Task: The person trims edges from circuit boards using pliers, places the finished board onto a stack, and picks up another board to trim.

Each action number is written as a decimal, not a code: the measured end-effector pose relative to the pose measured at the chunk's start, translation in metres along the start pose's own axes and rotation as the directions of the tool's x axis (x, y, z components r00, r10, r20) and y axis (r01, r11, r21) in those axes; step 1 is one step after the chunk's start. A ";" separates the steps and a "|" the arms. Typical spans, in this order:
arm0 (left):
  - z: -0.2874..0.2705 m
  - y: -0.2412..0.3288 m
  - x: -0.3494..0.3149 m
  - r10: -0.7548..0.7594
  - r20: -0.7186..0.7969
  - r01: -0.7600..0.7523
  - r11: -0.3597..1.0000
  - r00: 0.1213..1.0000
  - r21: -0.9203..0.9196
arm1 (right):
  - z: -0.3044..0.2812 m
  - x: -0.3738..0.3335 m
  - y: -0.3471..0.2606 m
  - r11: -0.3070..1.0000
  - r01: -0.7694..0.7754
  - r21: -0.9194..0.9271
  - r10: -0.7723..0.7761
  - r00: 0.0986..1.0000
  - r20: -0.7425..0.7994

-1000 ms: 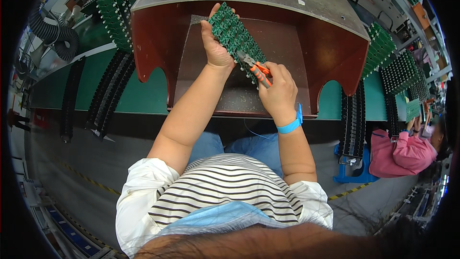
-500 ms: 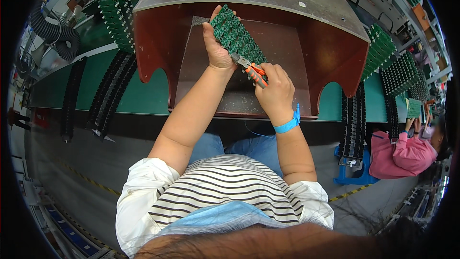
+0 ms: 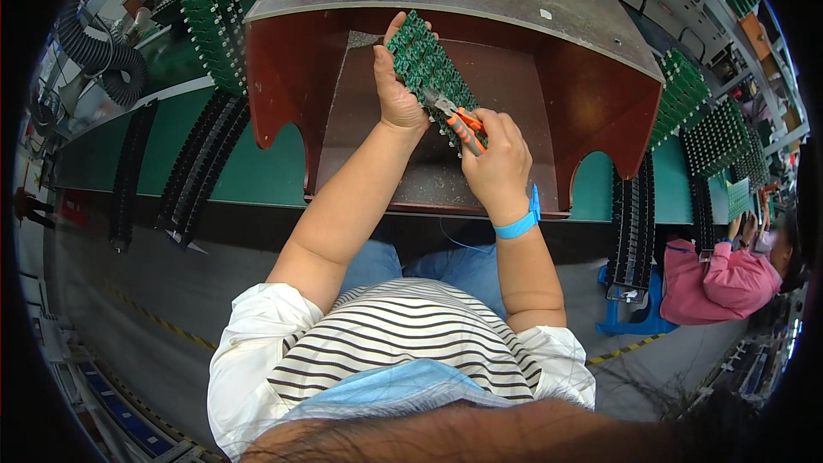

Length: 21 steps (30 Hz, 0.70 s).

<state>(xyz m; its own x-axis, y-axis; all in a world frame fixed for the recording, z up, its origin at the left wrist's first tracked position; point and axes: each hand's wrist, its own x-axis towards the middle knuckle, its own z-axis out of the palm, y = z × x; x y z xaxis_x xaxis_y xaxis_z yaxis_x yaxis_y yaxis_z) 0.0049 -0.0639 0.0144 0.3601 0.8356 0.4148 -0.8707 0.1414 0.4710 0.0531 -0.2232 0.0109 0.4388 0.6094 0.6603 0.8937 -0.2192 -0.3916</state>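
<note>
A green circuit board panel [image 3: 426,56], crowded with small parts, is tilted inside the mouth of a dark red box [image 3: 343,154]. My left hand [image 3: 396,90] grips its left side, thumb along the edge and fingers behind it. Orange-and-grey cutting pliers [image 3: 463,127] are in my right hand [image 3: 501,159], which wears a blue wrist strap [image 3: 517,225]. Their metal jaws lie over the lower part of the board; whether they touch it or are closed, I cannot make out. Small pale bits are scattered on the box floor.
Stacks of green boards [image 3: 214,34] stand left of the box, with more boards [image 3: 680,94] at the right. Black slotted racks [image 3: 201,163] overhang the green bench [image 3: 274,173]. A person in pink [image 3: 716,279] works at far right, near a blue stool [image 3: 630,313].
Both hands have shifted slightly to the right with the board and pliers. The plier jaws now lie further over the board's face, away from its left edge.
</note>
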 end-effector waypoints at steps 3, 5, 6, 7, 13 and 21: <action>0.001 0.000 -0.001 -0.003 0.013 0.003 1.000 1.000 -0.002 | 0.003 0.001 -0.004 0.998 0.059 -0.011 -0.059 0.998 -0.029; 0.001 0.000 -0.001 -0.004 0.018 0.004 1.000 1.000 0.000 | 0.004 0.002 -0.006 0.998 0.056 -0.012 -0.056 0.998 -0.015; 0.002 0.000 -0.001 -0.005 0.021 0.005 1.000 1.000 0.001 | 0.004 0.002 -0.006 0.998 0.054 -0.013 -0.054 0.998 -0.009; 0.002 0.000 -0.001 -0.006 0.023 0.006 1.000 1.000 0.001 | 0.005 0.003 -0.007 0.998 0.053 -0.014 -0.053 0.999 -0.002; 0.002 0.000 -0.002 0.005 0.016 -0.005 1.000 1.000 0.011 | 0.004 0.004 -0.010 0.997 0.068 -0.033 -0.069 0.997 -0.030; 0.004 -0.001 -0.004 0.000 -0.002 0.000 1.000 1.000 0.022 | 0.003 0.005 -0.007 0.999 -0.041 0.007 0.041 0.996 0.084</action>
<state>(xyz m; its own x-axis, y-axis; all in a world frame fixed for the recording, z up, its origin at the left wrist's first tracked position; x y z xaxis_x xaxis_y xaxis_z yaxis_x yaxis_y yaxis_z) 0.0053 -0.0693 0.0157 0.3591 0.8367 0.4136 -0.8634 0.1296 0.4876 0.0484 -0.2162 0.0150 0.4652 0.6622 0.5875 0.8741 -0.2388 -0.4230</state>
